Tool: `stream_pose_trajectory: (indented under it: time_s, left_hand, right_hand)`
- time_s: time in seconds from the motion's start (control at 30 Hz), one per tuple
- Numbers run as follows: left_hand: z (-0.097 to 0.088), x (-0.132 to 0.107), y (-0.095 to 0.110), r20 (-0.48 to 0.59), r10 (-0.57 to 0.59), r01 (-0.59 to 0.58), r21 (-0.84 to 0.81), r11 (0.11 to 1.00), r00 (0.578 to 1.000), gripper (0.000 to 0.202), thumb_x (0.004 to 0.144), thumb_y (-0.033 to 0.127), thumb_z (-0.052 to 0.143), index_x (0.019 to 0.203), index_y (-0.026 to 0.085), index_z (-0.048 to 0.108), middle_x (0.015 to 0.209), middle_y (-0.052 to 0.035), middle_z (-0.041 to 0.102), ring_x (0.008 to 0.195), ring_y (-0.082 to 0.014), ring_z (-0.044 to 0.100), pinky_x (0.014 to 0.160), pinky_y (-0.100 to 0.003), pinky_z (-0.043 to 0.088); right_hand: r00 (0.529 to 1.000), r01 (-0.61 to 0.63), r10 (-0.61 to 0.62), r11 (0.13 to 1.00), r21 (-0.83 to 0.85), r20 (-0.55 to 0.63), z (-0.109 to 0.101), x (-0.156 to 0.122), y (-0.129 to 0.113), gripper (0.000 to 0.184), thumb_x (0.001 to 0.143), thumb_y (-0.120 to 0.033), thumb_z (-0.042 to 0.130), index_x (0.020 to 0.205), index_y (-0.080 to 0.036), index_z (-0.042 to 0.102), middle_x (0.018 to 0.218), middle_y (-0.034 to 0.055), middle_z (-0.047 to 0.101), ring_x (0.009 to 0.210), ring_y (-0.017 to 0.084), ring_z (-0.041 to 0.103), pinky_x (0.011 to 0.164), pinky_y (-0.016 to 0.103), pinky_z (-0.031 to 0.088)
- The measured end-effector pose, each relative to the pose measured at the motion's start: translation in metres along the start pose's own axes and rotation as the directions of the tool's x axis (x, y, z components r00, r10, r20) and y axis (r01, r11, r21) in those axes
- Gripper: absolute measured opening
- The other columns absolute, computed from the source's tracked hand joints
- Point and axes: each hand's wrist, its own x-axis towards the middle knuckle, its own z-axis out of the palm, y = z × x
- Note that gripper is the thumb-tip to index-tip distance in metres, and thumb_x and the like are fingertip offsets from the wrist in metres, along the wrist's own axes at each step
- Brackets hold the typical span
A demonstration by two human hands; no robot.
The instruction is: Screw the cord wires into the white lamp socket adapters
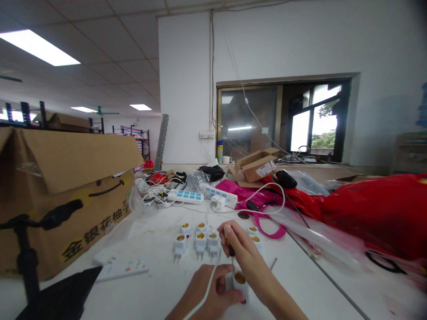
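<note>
My left hand (207, 286) is closed around the side of a white plug-in lamp socket (239, 290) with a brass-coloured inside, near the table's front. A small red part shows by the thumb tip. In my right hand (245, 255) is a screwdriver (231, 251), its dark handle gripped from above and its thin shaft pointing down at the socket. Whether the tip touches a screw is hidden. Beyond my hands stand several similar lamp sockets (200, 240), prongs toward me. Two more sockets (255, 240) are partly behind my right hand. A white cable (211, 280) crosses in front of my left hand.
A large cardboard box (96, 191) and a dark stand (28, 262) are at left. A white power strip (123, 269) lies nearby. Farther back are another power strip (186, 196), tangled cables and a small open carton (255, 166). Red bags (373, 209) fill the right.
</note>
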Motion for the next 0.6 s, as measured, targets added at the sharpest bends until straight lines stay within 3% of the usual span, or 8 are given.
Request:
stream_pose_trajectory:
  time_s: [0.13, 0.23, 0.3, 0.37, 0.43, 0.6]
  left_hand:
    - [0.0, -0.002, 0.003, 0.01, 0.031, -0.031, 0.0, 1.0, 0.999, 0.031, 0.078, 0.039, 0.09, 0.103, 0.021, 0.085, 0.058, 0.009, 0.045, 0.057, -0.0113, 0.039, 0.056, -0.03, 0.024]
    - [0.0, -0.002, 0.002, 0.011, 0.04, -0.04, 0.001, 0.999, 0.999, 0.035, 0.078, 0.041, 0.091, 0.106, 0.021, 0.085, 0.059, 0.0089, 0.046, 0.058, -0.0112, 0.039, 0.056, -0.029, 0.026]
    - [0.0, -0.001, 0.001, -0.004, 0.044, -0.044, 0.01, 0.999, 0.999, 0.04, 0.077, 0.044, 0.092, 0.109, 0.021, 0.085, 0.061, 0.0084, 0.049, 0.059, -0.0116, 0.042, 0.058, -0.028, 0.028]
    - [0.0, 0.0, 0.0, -0.007, 0.045, -0.045, 0.018, 0.999, 0.999, 0.044, 0.077, 0.046, 0.092, 0.113, 0.021, 0.085, 0.062, 0.0081, 0.051, 0.061, -0.0121, 0.044, 0.059, -0.028, 0.029]
    - [0.0, 0.0, -0.001, -0.001, 0.04, -0.04, 0.02, 0.999, 0.999, 0.046, 0.077, 0.046, 0.092, 0.115, 0.022, 0.084, 0.063, 0.0083, 0.051, 0.061, -0.0122, 0.044, 0.059, -0.028, 0.03]
    - [0.002, 0.001, -0.005, -0.009, 0.046, -0.045, 0.028, 0.999, 0.999, 0.045, 0.077, 0.046, 0.092, 0.114, 0.022, 0.084, 0.063, 0.0086, 0.052, 0.061, -0.0119, 0.044, 0.058, -0.028, 0.029]
  right_hand:
    - [1.0, 0.015, -0.015, 1.0, 0.002, 0.004, 0.004, -0.004, -0.006, 0.046, 0.095, -0.067, 0.074, 0.09, -0.025, 0.057, 0.088, 0.0024, 0.07, 0.072, 0.018, 0.059, 0.067, 0.033, 0.045]
    - [1.0, 0.0, 0.0, 1.0, 0.011, -0.029, 0.004, -0.003, -0.004, 0.05, 0.093, -0.069, 0.075, 0.091, -0.027, 0.049, 0.07, -0.0065, 0.055, 0.058, 0.013, 0.044, 0.055, 0.028, 0.033]
    - [0.999, -0.007, 0.007, 1.0, 0.013, -0.038, 0.002, -0.001, -0.002, 0.048, 0.097, -0.073, 0.067, 0.098, -0.027, 0.052, 0.066, -0.0096, 0.044, 0.055, 0.012, 0.036, 0.052, 0.027, 0.028]
    - [1.0, -0.004, 0.005, 1.0, 0.017, -0.031, 0.001, 0.001, 0.0, 0.051, 0.102, -0.076, 0.053, 0.108, -0.026, 0.058, 0.069, -0.0082, 0.044, 0.056, 0.013, 0.036, 0.053, 0.028, 0.029]
    - [1.0, 0.005, -0.005, 1.0, 0.008, -0.023, -0.002, 0.003, -0.001, 0.054, 0.103, -0.076, 0.05, 0.109, -0.024, 0.064, 0.07, -0.0059, 0.047, 0.058, 0.014, 0.04, 0.055, 0.03, 0.032]
    - [0.999, 0.023, -0.024, 1.0, -0.021, -0.022, -0.006, 0.002, -0.011, 0.045, 0.095, -0.066, 0.073, 0.089, -0.022, 0.066, 0.08, 0.0025, 0.066, 0.072, 0.018, 0.058, 0.066, 0.032, 0.044]
